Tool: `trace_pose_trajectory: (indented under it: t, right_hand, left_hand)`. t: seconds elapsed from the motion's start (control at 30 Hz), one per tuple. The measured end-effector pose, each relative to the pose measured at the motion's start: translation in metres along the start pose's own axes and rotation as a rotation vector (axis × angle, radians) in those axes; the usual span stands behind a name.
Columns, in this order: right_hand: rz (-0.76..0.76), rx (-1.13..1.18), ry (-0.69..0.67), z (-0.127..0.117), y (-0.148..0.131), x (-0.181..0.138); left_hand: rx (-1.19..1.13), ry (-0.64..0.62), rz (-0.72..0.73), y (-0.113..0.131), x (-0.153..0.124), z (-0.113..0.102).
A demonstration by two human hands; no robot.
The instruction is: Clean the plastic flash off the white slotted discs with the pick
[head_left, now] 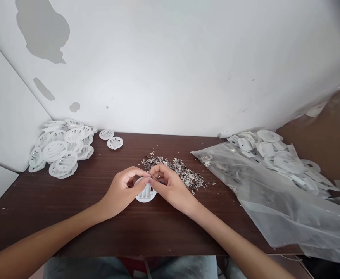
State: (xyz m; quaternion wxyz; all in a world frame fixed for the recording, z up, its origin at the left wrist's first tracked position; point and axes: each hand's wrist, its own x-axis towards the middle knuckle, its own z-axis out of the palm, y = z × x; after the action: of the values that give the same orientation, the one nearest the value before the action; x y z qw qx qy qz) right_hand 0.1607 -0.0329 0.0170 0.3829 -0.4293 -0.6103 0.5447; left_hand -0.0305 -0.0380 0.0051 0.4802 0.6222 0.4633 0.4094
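A round white plastic part [145,197] with long slots is held low over the dark table, directly in front of me. My left hand [122,192] grips its left side, thumb across the upper face and fingers curled behind. My right hand [172,189] is closed at the part's upper right edge, thumb and fingers pinched together. Whatever lies in that pinch is mostly hidden; only a thin dark sliver shows between the fingertips. Just beyond my hands spreads a heap of small metal pieces [184,172].
Similar white parts lie piled [62,147] at the left by the wall, with two loose ones [114,143] beside them. On the right, more white plastic pieces [274,151] spill from a clear plastic bag [274,205] near a brown cardboard box [318,124]. A white wall stands behind the table.
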Motion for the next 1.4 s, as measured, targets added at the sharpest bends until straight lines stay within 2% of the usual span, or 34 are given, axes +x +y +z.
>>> trace_pose_trajectory:
  t: [0.2,0.3,0.43,0.53,0.63,0.83,1.03,1.4]
  right_hand:
    - [0.038,0.072,-0.027,-0.002,0.000,0.001]
    - [0.034,0.098,-0.010,-0.002,0.000,0.000]
    - [0.105,0.318,-0.041,-0.002,0.000,-0.001]
    - [0.168,0.536,-0.123,-0.003,0.000,-0.002]
    - [0.155,0.610,-0.142,-0.003,-0.002,-0.003]
    - [0.150,0.597,-0.113,-0.003,-0.002,-0.002]
    - [0.182,0.556,-0.088,0.001,0.001,-0.002]
    - [0.241,0.620,-0.117,0.004,-0.002,-0.003]
  left_hand:
    - [-0.140,-0.036,-0.029,0.000,0.000,-0.004]
    - [-0.298,-0.056,-0.043,0.002,0.002,-0.007]
    - [-0.470,-0.014,-0.130,0.004,0.007,-0.010]
    - [-0.424,-0.016,-0.148,0.004,0.008,-0.011]
    - [-0.332,-0.079,-0.087,0.005,0.006,-0.009]
    - [-0.239,-0.132,0.065,0.009,0.003,-0.005]
    - [-0.206,-0.117,0.047,0.007,0.006,-0.004]
    - [-0.138,-0.120,0.031,0.002,0.004,-0.001]
